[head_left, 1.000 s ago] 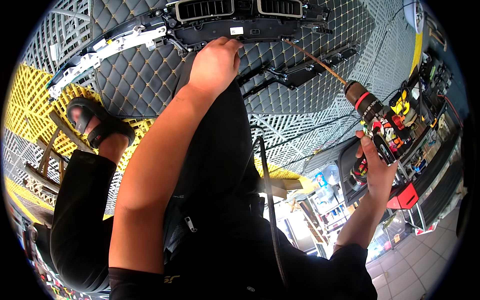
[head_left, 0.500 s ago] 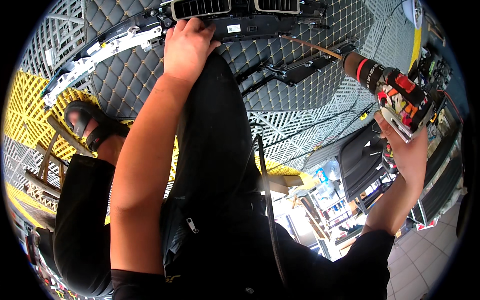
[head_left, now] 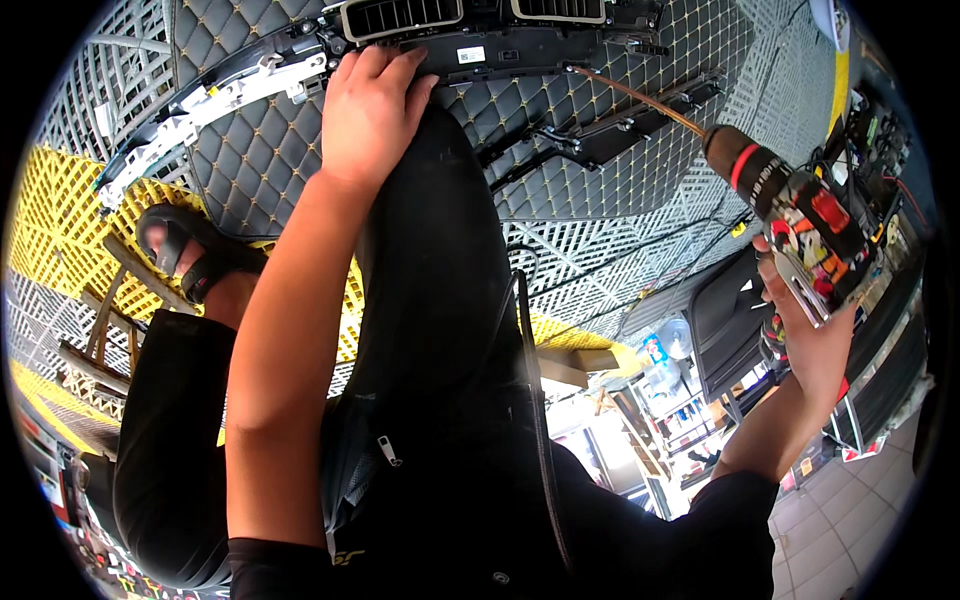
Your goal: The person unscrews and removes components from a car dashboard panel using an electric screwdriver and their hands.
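Note:
A long black dashboard trim panel (head_left: 535,62) with air vents (head_left: 403,16) lies across the top of the view. My left hand (head_left: 370,115) grips its near edge below the left vent, fingers bent over the panel and thumb pointing right. On the right, my right hand (head_left: 806,305) is closed around the handle of a cordless drill (head_left: 790,200) covered in colourful stickers. Its long, thin bit (head_left: 640,96) runs up and left, and the tip meets the panel's lower edge. Part of the right hand's grip is hidden behind the drill.
Beneath the panel spreads a black quilted mat (head_left: 245,155) with yellow stitching, over grey and yellow plastic grating. Black trim strips (head_left: 600,140) lie on the mat below the bit. A wooden stool (head_left: 120,290) stands at the left beside my sandalled foot (head_left: 180,245).
The drill and my right hand have shifted slightly right and down in view. The bit looks more bowed, its tip still at the panel. My left hand stays on the panel.

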